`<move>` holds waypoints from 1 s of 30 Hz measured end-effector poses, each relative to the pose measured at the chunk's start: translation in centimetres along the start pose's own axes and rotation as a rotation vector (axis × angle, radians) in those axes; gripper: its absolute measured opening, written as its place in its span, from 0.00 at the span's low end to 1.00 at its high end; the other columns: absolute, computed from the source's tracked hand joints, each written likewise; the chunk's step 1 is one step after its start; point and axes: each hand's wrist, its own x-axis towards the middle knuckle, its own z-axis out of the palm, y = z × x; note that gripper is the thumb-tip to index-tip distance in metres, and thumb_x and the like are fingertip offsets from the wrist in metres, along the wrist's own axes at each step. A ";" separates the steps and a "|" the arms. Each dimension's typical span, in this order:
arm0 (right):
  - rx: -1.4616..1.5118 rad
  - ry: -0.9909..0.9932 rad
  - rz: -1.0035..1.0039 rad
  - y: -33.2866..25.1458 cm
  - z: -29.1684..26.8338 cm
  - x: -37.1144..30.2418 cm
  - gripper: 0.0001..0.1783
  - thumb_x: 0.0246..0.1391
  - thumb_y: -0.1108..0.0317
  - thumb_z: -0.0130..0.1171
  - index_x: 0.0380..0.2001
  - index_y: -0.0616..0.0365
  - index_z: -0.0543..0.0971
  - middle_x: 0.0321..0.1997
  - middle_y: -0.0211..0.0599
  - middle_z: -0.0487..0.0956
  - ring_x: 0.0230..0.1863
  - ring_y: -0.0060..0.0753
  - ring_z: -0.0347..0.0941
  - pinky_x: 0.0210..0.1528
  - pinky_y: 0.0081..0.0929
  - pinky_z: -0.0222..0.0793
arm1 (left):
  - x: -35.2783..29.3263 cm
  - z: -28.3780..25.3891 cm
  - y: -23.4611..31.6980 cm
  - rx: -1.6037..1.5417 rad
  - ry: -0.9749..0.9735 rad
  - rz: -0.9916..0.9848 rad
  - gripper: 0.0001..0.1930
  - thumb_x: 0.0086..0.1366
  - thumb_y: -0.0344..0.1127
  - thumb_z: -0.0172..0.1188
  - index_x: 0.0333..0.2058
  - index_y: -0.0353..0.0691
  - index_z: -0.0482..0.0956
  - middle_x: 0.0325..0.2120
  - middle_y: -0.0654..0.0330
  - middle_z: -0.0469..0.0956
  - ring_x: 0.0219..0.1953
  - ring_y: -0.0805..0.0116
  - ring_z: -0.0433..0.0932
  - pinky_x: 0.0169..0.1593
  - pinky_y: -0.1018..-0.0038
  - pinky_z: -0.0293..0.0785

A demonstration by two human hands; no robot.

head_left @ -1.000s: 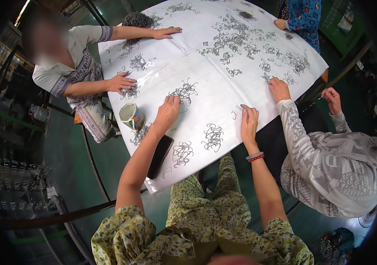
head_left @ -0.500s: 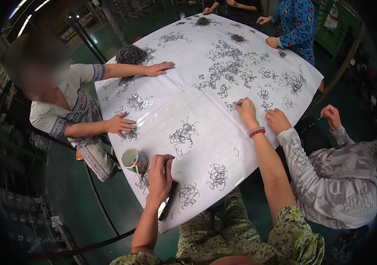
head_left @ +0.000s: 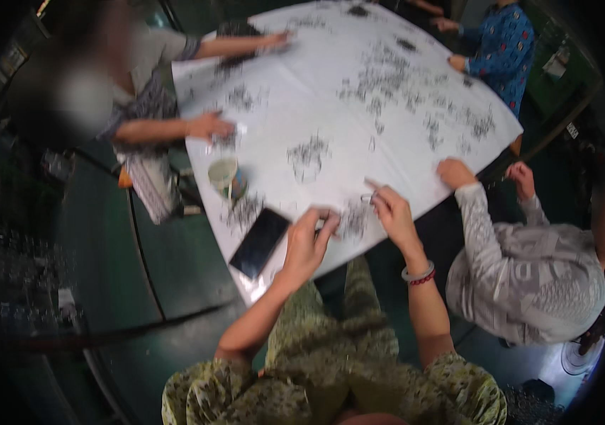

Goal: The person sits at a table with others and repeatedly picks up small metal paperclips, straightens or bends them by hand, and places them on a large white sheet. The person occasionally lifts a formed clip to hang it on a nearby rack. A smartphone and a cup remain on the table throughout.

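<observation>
At the near edge of the white-covered table (head_left: 331,127), my two hands face each other over a small pile of thin metal wire hooks (head_left: 355,219). The fingers of my left hand (head_left: 308,241) are curled together in a pinch; whatever is in them is blurred. My right hand (head_left: 394,216) pinches a small bent wire hook (head_left: 367,199) between thumb and fingers, just above the pile's right side. Beside my left forearm lies a dark phone (head_left: 260,242). Another heap of hooks (head_left: 247,211) is behind it.
A pale cup (head_left: 223,170) stands at the table's left edge. Scattered hooks (head_left: 387,74) cover the far middle. A person on the left rests a hand (head_left: 209,126) on the table. A co-worker in grey (head_left: 529,283) sits close on my right; a person in blue (head_left: 504,53) is beyond.
My right hand has come back toward me from the table's right side, now with a hook. My left hand has moved right, uncovering the phone. The whole view has shifted and blurred.
</observation>
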 end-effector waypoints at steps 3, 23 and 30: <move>0.280 0.003 0.235 -3.9 -0.2 -3.6 0.16 0.56 0.78 0.57 0.49 0.64 0.75 0.26 0.33 0.78 0.25 0.18 0.72 0.30 0.19 0.68 | -1.3 0.8 1.5 -0.055 0.009 0.018 0.07 0.66 0.29 0.59 0.38 0.31 0.76 0.32 0.50 0.80 0.35 0.62 0.81 0.41 0.70 0.76; 0.041 -0.020 -0.001 -8.1 -1.6 -8.4 0.29 0.55 0.80 0.57 0.61 0.57 0.68 0.30 0.45 0.80 0.30 0.37 0.79 0.34 0.32 0.73 | -3.9 5.9 1.1 -0.295 -0.004 -0.120 0.06 0.69 0.29 0.54 0.39 0.32 0.74 0.36 0.54 0.79 0.39 0.67 0.79 0.44 0.70 0.75; -0.024 0.071 0.054 -1.8 -5.3 -0.9 0.15 0.52 0.74 0.64 0.45 0.61 0.81 0.32 0.39 0.82 0.33 0.26 0.79 0.35 0.22 0.73 | -2.9 2.0 3.1 -0.027 -0.280 0.044 0.04 0.64 0.26 0.59 0.38 0.34 0.76 0.35 0.52 0.80 0.39 0.58 0.81 0.44 0.69 0.75</move>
